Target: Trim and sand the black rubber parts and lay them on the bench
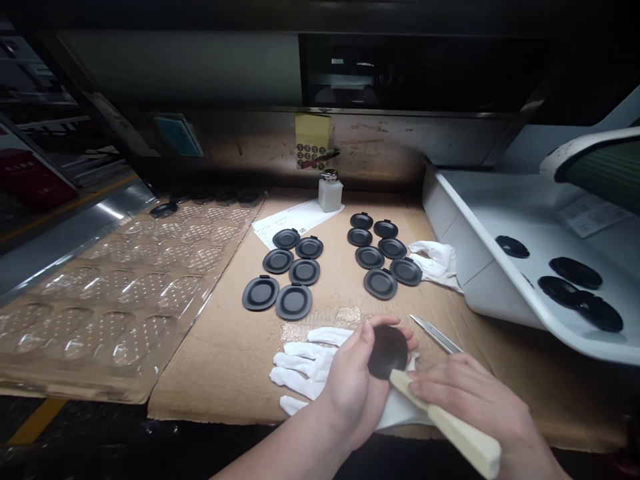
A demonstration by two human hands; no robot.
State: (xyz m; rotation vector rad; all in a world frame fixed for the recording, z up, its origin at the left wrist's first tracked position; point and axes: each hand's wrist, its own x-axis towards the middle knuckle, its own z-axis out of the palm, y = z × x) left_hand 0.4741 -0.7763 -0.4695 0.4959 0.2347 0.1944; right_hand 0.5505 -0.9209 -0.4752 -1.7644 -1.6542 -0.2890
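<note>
My left hand (353, 390) has its fingers curled round a dark, rounded plastic cover (387, 352). In my right hand (477, 400) is a long pale-yellow bar (465, 430), its narrow end meeting the lower edge of that cover. A silver utility knife (436, 333) lies just past my right knuckles, which hide its rear end. White cloth gloves (307, 363) are spread under and beside my left wrist. Farther back on the cardboard are two groups of black oval covers, one at left (293, 301) and one at right (381, 283), several in each.
Cardboard (220, 360) covers the table. At left lies a clear moulded tray (135, 293), with black covers along its far edge. A white bin (480, 293) at right holds several black pieces. Behind stand a pump bottle (330, 193) and a paper sheet (285, 223); another white glove (437, 261) touches the bin.
</note>
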